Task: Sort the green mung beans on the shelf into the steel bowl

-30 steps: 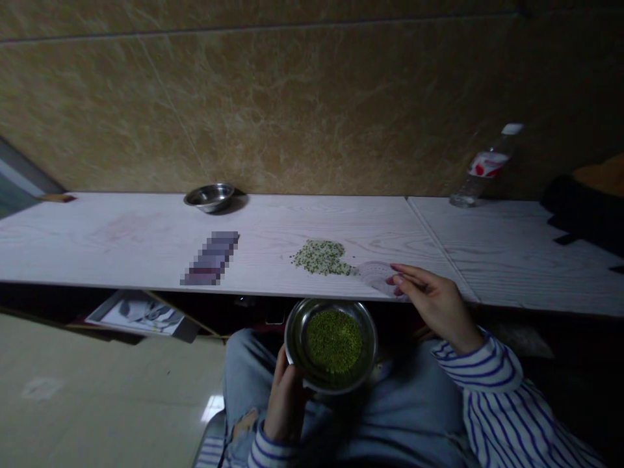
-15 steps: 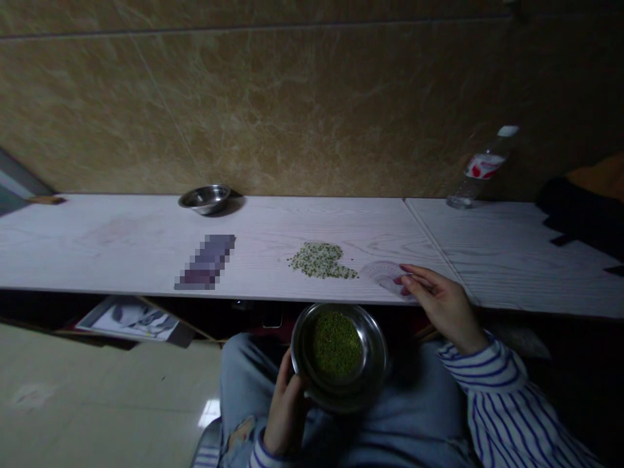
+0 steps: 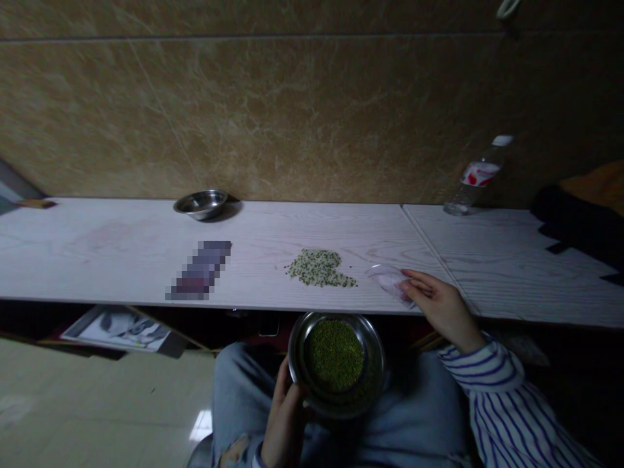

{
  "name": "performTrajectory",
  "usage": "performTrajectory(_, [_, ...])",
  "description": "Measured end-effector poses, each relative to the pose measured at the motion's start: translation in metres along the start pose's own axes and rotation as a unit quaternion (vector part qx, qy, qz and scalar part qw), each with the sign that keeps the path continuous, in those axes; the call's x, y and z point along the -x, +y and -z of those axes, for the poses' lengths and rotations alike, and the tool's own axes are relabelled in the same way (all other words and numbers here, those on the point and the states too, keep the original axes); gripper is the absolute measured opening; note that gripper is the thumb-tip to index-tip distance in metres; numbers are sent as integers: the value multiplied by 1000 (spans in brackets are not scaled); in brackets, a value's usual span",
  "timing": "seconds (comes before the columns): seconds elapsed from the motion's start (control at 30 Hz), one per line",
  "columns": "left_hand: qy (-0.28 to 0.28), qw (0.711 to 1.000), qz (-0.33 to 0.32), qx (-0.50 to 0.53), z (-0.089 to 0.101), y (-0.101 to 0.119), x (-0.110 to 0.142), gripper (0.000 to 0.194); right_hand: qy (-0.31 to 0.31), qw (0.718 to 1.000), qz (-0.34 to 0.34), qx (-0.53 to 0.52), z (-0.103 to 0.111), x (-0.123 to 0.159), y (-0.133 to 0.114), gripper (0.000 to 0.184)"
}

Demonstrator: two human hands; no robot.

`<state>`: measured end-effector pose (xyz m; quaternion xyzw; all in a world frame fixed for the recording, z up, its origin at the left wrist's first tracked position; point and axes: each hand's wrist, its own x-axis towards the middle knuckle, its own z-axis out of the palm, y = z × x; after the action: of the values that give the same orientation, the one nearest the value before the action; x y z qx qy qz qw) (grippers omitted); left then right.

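My left hand (image 3: 284,416) grips the left rim of a steel bowl (image 3: 374,367), held over my lap just below the table's front edge. Small green beans (image 3: 335,354), probably mung beans, cover the bowl's bottom. At the table's front, my right hand (image 3: 439,305) pinches a clear plastic protractor (image 3: 387,278) between thumb and fingers. It is tilted, and its curved edge points left. A loose, thin pile of white grains mixed with green beans (image 3: 316,268) lies on the table to the left of the protractor, apart from it.
A second steel bowl (image 3: 201,205) stands by the wall at the back left. Nearer lies a pixelated flat object (image 3: 199,270). A plastic bottle (image 3: 478,177) and dark cloth (image 3: 570,214) are on the right. Under the white tabletop (image 3: 117,253) is an open shelf with a picture-covered box (image 3: 121,328).
The protractor has tipped up in my right hand, its curved edge now raised more. The scene has shifted slightly down with the head. The bowl stays in my left hand.
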<state>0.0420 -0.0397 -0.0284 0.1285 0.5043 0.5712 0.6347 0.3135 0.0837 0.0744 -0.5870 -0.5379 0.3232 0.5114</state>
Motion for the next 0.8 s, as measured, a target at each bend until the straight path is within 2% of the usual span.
performTrajectory(0.1, [21, 999, 19, 27, -1, 3, 0, 67, -6, 1000, 0, -7, -2, -5, 2, 54])
performTrajectory(0.27, [16, 999, 20, 45, -4, 8, 1, 66, -19, 1000, 3, 5, -6, -12, 6, 53])
performTrajectory(0.63, [-12, 999, 29, 43, -7, 17, -4, 68, -55, 998, 15, 26, -15, -55, 6, 35])
performTrajectory(0.8, [8, 999, 18, 29, -9, 13, -6, 70, -54, 998, 16, 31, -22, -58, 5, 27])
